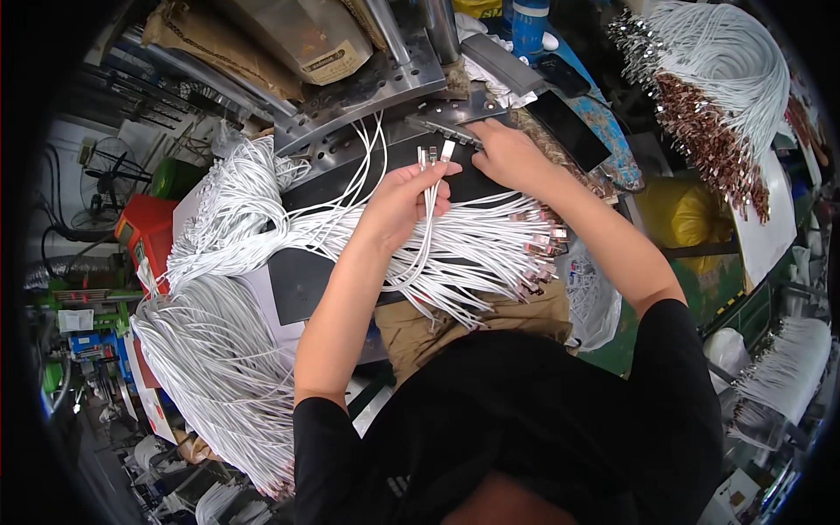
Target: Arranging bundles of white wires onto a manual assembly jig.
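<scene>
A few thin white cables (pixel 430 188) are pinched upright in the closed left hand (pixel 398 203), over the dark surface (pixel 302 280). The right hand (pixel 506 150) is pressed, fingers curled, on the metal fixture (pixel 446 114). The cables are judged light and limp, best taken near the stiff metal ends.

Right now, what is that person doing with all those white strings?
They are thin white cables with metal plug ends. The person's left hand holds a few cables upright, plugs up. The right hand rests on a metal fixture plate on the machine in front. A loose spread of cables lies across the lap, a big bundle hangs at the left, and another bundle sits at the upper right.
</scene>
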Tool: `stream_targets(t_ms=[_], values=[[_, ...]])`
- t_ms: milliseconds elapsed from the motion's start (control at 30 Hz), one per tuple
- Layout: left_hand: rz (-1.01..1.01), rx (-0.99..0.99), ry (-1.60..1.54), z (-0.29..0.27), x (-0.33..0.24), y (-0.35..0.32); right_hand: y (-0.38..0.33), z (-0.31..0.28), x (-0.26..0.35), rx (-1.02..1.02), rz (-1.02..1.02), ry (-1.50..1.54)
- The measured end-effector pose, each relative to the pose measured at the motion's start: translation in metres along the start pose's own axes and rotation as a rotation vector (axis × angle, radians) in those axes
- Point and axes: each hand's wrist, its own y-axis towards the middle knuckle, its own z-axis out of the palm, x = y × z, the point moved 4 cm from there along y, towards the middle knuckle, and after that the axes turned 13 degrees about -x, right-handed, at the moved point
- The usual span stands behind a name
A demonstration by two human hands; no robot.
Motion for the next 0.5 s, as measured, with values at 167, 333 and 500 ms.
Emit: stream_targets(t_ms=[167,333,500], values=[[0.144,0.107,0.201,0.010,-0.001,-0.018,0.006,0.001,-0.010,0.187,0.144,0.118],[0.764,-0.128,0.892,0.032,0.001,-0.002,0.012,0.010,-0.031,0.187,0.219,0.274],[0.932,-0.139,1.169,0.053,0.008,-0.005,0.012,0.018,-0.040,0.183,0.248,0.472]])
